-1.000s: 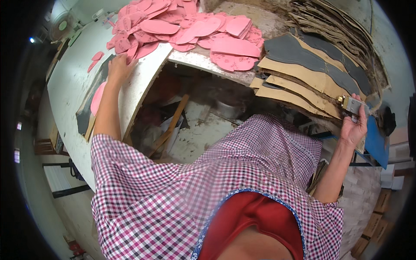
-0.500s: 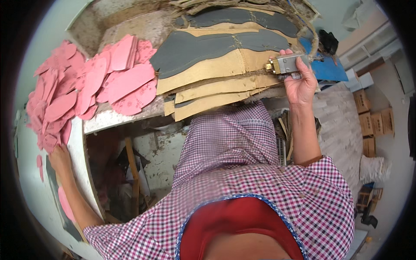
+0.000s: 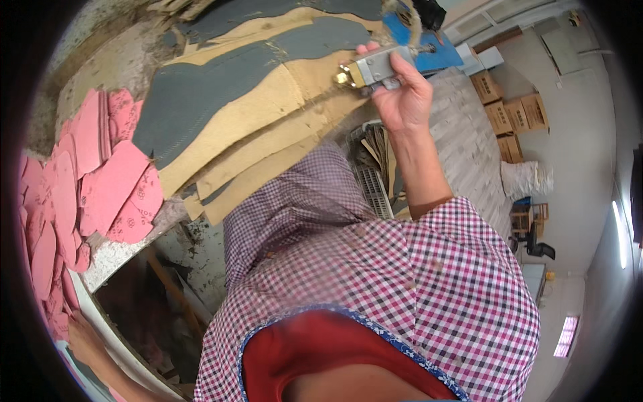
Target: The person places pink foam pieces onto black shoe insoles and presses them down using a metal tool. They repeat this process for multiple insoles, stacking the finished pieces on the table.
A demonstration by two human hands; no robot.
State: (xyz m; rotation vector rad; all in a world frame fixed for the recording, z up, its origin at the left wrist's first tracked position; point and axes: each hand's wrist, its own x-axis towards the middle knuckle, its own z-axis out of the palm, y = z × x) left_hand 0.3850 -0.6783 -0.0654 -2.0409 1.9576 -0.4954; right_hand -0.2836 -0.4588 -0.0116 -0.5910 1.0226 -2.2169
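My right hand [image 3: 408, 104] is closed around a small grey metal block-shaped tool [image 3: 380, 68] with a brass-coloured fitting at its left end. It is held up over the right end of stacked tan sheets [image 3: 248, 130], which have dark grey strips [image 3: 214, 87] on top. At the lower left, my left hand [image 3: 79, 335] reaches to the near edge of a heap of pink insole-shaped pieces [image 3: 110, 191]. Its fingers are hard to make out there, at the picture's dark rim. Some pink pieces carry dark printed marks.
The white bench edge [image 3: 124, 251] runs along the left, above a dark open space with a wooden bar. A plastic crate [image 3: 370, 177] holding scraps stands beside my lap. Cardboard boxes [image 3: 506, 114] and a white sack [image 3: 526, 179] sit on the right, by the wall.
My view has swung to the right, so bench, pink heap and sheets sit further left. The right hand still grips the metal tool; the left hand stays by the heap.
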